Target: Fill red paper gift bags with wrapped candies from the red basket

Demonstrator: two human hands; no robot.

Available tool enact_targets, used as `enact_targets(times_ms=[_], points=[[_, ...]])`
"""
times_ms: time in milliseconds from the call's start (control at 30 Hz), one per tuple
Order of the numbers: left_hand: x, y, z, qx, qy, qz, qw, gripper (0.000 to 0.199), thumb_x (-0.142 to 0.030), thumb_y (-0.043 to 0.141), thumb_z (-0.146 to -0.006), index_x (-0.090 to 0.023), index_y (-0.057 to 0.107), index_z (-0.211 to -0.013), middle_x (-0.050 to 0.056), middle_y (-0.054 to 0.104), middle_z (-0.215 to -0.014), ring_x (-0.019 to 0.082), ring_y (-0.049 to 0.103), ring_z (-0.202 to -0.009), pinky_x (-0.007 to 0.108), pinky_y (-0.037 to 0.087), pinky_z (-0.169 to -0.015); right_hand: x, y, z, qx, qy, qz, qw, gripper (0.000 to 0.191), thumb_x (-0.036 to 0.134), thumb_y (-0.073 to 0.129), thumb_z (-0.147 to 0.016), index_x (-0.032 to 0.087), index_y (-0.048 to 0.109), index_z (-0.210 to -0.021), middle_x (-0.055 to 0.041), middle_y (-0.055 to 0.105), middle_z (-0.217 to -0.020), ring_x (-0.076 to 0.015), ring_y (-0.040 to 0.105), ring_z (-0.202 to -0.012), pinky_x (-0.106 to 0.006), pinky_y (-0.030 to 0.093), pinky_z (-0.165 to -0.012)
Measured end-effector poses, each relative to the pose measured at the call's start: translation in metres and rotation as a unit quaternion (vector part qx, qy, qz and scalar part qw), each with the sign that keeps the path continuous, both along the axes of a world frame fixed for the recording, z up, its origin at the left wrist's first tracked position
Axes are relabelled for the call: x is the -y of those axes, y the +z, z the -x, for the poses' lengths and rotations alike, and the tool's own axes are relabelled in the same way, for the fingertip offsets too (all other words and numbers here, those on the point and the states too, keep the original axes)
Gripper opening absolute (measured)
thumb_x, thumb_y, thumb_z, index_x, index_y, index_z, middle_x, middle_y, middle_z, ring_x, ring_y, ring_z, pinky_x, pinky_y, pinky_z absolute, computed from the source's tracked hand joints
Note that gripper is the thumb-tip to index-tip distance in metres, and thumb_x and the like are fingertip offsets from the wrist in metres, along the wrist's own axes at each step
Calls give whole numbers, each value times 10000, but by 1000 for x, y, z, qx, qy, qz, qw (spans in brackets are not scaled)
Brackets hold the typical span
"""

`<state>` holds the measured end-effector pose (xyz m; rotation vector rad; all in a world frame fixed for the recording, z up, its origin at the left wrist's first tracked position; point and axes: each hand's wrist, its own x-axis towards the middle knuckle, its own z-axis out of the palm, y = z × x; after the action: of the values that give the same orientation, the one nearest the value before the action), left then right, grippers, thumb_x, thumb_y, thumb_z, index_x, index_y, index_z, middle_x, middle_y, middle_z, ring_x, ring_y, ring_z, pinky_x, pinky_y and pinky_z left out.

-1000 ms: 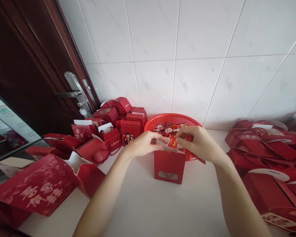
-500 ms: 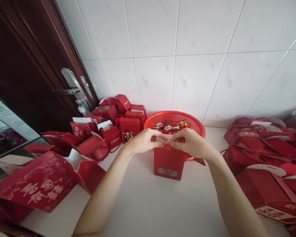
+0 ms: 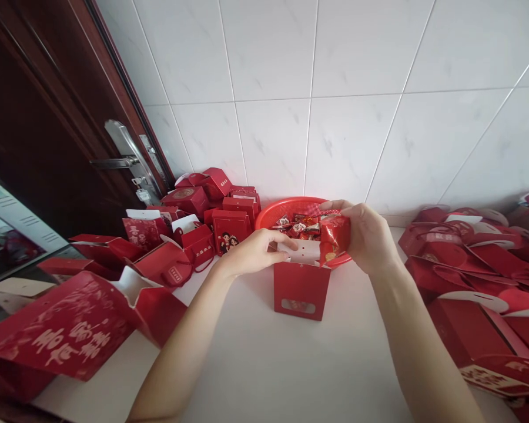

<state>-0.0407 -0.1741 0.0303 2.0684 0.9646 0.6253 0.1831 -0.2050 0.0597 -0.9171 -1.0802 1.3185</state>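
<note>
An upright red box (image 3: 300,289) with a small window near its base stands on the white table, its top open. At its upper left edge is my left hand (image 3: 260,251), thumb and fingers pinching the rim. My right hand (image 3: 368,238) grips a shiny red packet (image 3: 335,236) just above the box's right side. Behind the box, a red plastic basket (image 3: 286,207) holds several small wrapped sweets (image 3: 300,226).
Many red gift boxes (image 3: 194,202) crowd the left side, with a large one (image 3: 66,329) nearest. More red boxes (image 3: 471,329) are piled at the right. A tiled wall (image 3: 273,141) and a dark door (image 3: 39,117) stand behind.
My right hand has moved right and away from the box opening and now holds the red packet. My left hand has stayed at the box's rim.
</note>
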Motion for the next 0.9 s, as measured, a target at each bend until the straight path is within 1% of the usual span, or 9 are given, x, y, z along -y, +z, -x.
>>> enact_targets(times_ms=[67,133,233,400,500,567,667,800,900], points=[[1,0,0,-2,3,5,1000,245,-235,670,-844,-195,749,-1073,84,741,-1202,257,677,-1107,374,521,-936,0,0,1,-18,28,3,999,252,253,550,-579,221,584,-827,-6,604,-699,-169,562,-593,-279,434,-482],[1,2,0,-6,9,3,1000,241,-238,668,-842,-194,751,-1063,80,747,-1181,254,682,-1084,370,521,-924,1,-1,2,-12,27,-8,1000,294,210,549,-542,230,548,-835,18,579,-673,-150,530,-561,-265,412,-466],[3,3,-1,-11,14,-7,1000,245,-243,663,-841,-199,754,-1065,69,761,-1128,245,690,-1029,361,519,-904,2,-3,3,13,17,-44,999,319,177,623,-586,239,542,-889,44,579,-667,-135,535,-566,-247,401,-482],[5,4,-1,-14,14,-15,1000,256,-282,663,-849,-190,755,-1070,68,772,-1045,243,697,-934,354,528,-850,4,-5,3,56,27,-107,992,355,222,788,-660,212,624,-975,-5,696,-827,-170,656,-718,-285,495,-605],[8,5,-2,-16,13,-25,999,239,-271,650,-864,-198,753,-1067,59,768,-1051,235,692,-933,331,525,-822,4,-6,3,83,31,-120,989,296,251,818,-683,190,676,-936,-18,715,-835,-177,679,-744,-286,508,-623],[10,7,-2,-27,17,-39,999,211,-282,651,-874,-199,752,-1038,49,768,-1001,227,689,-899,310,515,-779,5,-6,2,99,41,-118,987,225,264,814,-705,181,695,-877,-20,721,-806,-174,680,-725,-279,504,-610],[12,9,-2,-47,21,-68,996,171,-307,675,-867,-197,752,-973,39,762,-949,211,681,-828,294,497,-726,7,-4,0,121,50,-120,984,197,254,811,-709,177,717,-863,-34,744,-831,-182,695,-744,-282,517,-626],[10,9,0,-49,6,-88,995,162,-278,684,-860,-208,757,-987,37,767,-950,214,688,-867,304,510,-772,8,-1,-1,173,86,-152,969,155,226,762,-755,176,740,-900,-49,765,-891,-208,725,-833,-312,553,-726],[8,7,1,-47,-11,-65,997,197,-255,663,-874,-218,758,-1042,47,771,-1038,220,697,-963,323,521,-859,10,0,-1,224,109,-180,952,128,203,689,-815,182,745,-927,-41,761,-903,-203,726,-840,-325,561,-760]])
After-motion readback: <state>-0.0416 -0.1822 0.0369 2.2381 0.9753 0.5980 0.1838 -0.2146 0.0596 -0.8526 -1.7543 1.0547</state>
